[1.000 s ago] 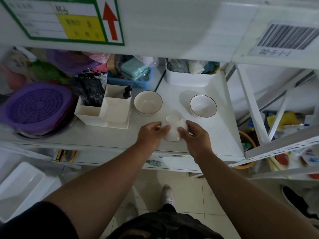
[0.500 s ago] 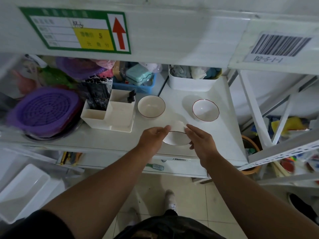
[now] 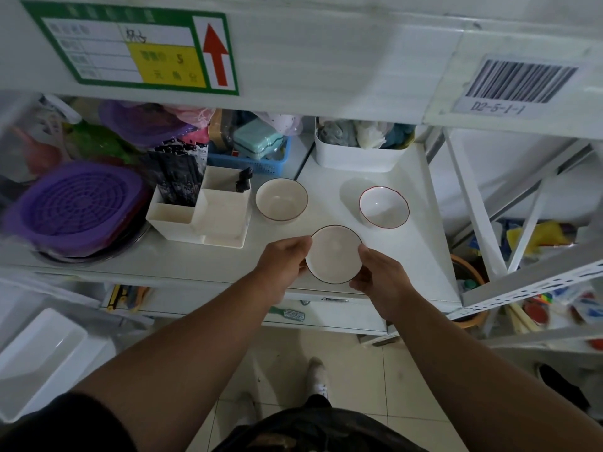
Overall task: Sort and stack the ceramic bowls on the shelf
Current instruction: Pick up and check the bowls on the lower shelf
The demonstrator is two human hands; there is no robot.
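Gripping the bowl [image 3: 336,254] by its sides, left hand [image 3: 283,260] and right hand [image 3: 378,278] had turned it upright; 1 second earlier it was upside down.

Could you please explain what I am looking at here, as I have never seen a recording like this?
There is no machine: a person wears a camera on the head, looking down at their own arms. The left hand and right hand hold one bowl by its rim, opening up, at the front of a white shelf. Two more bowls stand on it: a round bowl and a wavy bowl. An organiser stands beside them; a purple basket is further left.
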